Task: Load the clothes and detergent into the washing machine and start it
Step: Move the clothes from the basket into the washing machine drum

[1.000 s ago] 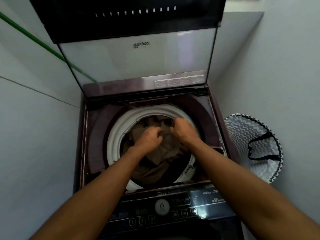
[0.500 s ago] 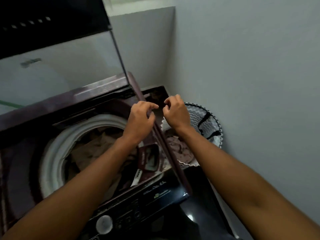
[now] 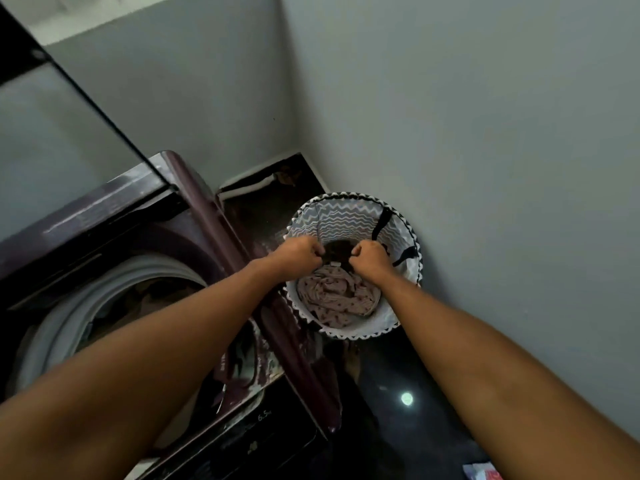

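- My left hand (image 3: 300,255) and right hand (image 3: 369,259) sit close together in the round zigzag-patterned fabric laundry basket (image 3: 408,233), each pinching the dark brown garment (image 3: 338,251).
- A pink dotted cloth (image 3: 337,295) lies beneath it, unloaded.
- The maroon top-loading washing machine (image 3: 194,209) stands open beside the basket, some clothes already in its drum (image 3: 104,299).
- Detergent and starting remain, I judge.

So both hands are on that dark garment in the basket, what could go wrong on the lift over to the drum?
1. The left hand and right hand grip the dark garment lying on the spotted pink cloth; that cloth may snag and drag out.
2. The laundry basket looks soft-sided, so it may tip.
3. A trailing end could catch the washing machine edge and fall beside it.
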Action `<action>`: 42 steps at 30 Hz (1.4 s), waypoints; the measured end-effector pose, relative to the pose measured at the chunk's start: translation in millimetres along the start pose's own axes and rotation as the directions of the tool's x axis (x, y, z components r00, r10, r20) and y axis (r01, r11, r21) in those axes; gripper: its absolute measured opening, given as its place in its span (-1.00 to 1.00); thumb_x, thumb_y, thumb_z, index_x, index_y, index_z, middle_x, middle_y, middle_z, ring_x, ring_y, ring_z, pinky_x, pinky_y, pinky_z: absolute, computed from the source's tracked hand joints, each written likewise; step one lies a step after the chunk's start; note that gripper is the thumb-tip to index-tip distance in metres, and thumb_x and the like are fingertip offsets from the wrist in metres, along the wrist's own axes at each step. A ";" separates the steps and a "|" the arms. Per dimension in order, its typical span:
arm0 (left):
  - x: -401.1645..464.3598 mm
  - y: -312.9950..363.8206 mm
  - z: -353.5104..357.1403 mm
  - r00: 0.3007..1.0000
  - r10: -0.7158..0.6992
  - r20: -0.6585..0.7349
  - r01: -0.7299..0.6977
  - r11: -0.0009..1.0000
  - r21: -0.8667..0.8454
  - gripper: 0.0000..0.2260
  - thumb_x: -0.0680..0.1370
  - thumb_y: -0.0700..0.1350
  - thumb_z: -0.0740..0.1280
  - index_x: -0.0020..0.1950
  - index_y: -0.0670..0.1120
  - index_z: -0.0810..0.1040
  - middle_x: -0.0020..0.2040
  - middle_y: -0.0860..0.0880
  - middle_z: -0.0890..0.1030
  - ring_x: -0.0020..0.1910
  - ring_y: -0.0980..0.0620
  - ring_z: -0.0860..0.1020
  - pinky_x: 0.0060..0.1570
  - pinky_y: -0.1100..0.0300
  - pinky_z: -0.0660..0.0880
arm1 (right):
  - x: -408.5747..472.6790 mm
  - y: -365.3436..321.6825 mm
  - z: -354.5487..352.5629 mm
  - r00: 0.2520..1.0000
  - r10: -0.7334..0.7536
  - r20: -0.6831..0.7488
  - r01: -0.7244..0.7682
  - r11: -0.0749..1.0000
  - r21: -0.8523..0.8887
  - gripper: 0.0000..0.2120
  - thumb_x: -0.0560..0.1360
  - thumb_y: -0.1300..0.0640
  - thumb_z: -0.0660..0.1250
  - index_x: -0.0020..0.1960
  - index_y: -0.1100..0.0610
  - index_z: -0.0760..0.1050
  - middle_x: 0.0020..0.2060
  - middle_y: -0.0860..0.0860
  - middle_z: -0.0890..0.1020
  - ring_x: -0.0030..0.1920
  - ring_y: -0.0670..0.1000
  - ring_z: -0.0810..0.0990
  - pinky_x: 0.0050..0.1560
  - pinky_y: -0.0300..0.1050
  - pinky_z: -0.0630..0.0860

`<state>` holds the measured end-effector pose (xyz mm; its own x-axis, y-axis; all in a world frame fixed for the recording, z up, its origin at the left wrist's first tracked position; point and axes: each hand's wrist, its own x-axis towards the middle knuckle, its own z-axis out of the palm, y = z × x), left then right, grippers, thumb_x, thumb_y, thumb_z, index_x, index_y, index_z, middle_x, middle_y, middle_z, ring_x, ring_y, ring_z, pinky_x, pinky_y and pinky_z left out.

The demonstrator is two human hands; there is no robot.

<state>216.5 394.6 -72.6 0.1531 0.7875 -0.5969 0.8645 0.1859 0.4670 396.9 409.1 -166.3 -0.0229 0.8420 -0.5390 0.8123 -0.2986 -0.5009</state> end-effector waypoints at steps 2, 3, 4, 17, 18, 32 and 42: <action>23.4 2.9 14.6 0.996 -0.080 0.039 0.082 0.994 -0.066 -0.77 0.55 -0.16 0.33 0.18 -0.08 0.63 0.13 -0.07 0.64 0.12 -0.04 0.59 0.10 0.21 0.50 | 12.5 14.3 8.6 0.997 0.045 0.059 -0.046 0.999 0.011 -0.90 0.50 0.21 0.33 -0.05 0.24 0.58 0.02 0.18 0.62 0.06 0.20 0.58 0.04 0.05 0.55; 37.9 3.1 23.4 0.993 -0.114 0.042 0.118 0.987 -0.107 -0.79 0.55 -0.16 0.33 0.16 -0.07 0.64 0.13 -0.07 0.65 0.10 -0.05 0.61 0.11 0.17 0.53 | 20.5 22.0 13.1 0.994 0.066 0.083 -0.068 0.997 0.019 -0.92 0.50 0.23 0.32 -0.12 0.23 0.56 -0.04 0.19 0.63 0.02 0.21 0.59 -0.01 0.05 0.55; 52.9 2.7 32.9 0.990 -0.138 0.032 0.141 0.982 -0.127 -0.79 0.54 -0.16 0.33 0.15 -0.07 0.65 0.13 -0.07 0.66 0.09 -0.05 0.62 0.11 0.16 0.54 | 29.9 30.2 18.1 0.992 0.079 0.098 -0.082 0.996 0.024 -0.90 0.49 0.24 0.31 -0.20 0.21 0.52 -0.10 0.19 0.63 -0.03 0.22 0.60 -0.06 0.06 0.54; 225.5 -62.3 165.5 0.971 -0.214 0.104 0.202 0.973 0.116 -0.48 0.58 -0.05 0.28 0.54 -0.06 0.27 0.48 -0.24 0.29 0.43 -0.28 0.32 0.43 -0.05 0.28 | 170.4 117.6 140.1 0.901 0.266 0.344 -0.299 0.953 0.048 -0.53 0.62 -0.06 0.21 0.44 0.18 0.40 0.38 0.18 0.46 0.35 0.22 0.45 0.30 0.00 0.39; 233.1 -72.6 185.0 0.964 -0.227 0.136 0.208 0.968 0.139 -0.47 0.57 0.00 0.30 0.53 -0.04 0.29 0.49 -0.23 0.28 0.45 -0.28 0.30 0.43 -0.09 0.28 | 177.3 119.5 149.2 0.895 0.253 0.366 -0.292 0.955 0.056 -0.49 0.61 -0.07 0.23 0.47 0.18 0.37 0.40 0.14 0.44 0.37 0.20 0.43 0.35 -0.01 0.36; 261.8 -126.9 253.4 0.919 -0.386 0.082 0.379 0.921 0.094 -0.23 0.59 0.09 0.27 0.62 -0.09 -0.12 0.61 -0.18 0.01 0.57 -0.21 0.05 0.52 -0.09 0.07 | 192.8 132.1 231.1 0.952 0.243 0.187 -0.283 0.931 0.231 -0.65 0.61 0.12 0.24 0.32 0.28 0.49 0.33 0.24 0.51 0.30 0.18 0.50 0.32 -0.05 0.38; 183.4 -45.3 168.1 0.948 -0.305 0.086 0.311 0.949 -0.056 -0.20 0.50 0.03 0.43 0.59 -0.07 0.04 0.53 -0.22 0.20 0.50 -0.27 0.22 0.45 -0.02 0.21 | 135.0 33.4 102.7 0.935 0.339 0.107 -0.267 0.470 0.841 -0.68 0.33 0.17 0.28 -0.51 -0.04 0.25 -0.52 -0.07 0.32 -0.40 0.04 0.29 -0.33 -0.12 0.26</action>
<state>285.8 431.9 -312.9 -0.0774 0.6395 -0.7649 0.8412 0.4537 0.2942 361.1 466.6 -325.4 0.1921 0.6378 -0.7459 -0.1020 -0.7430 -0.6615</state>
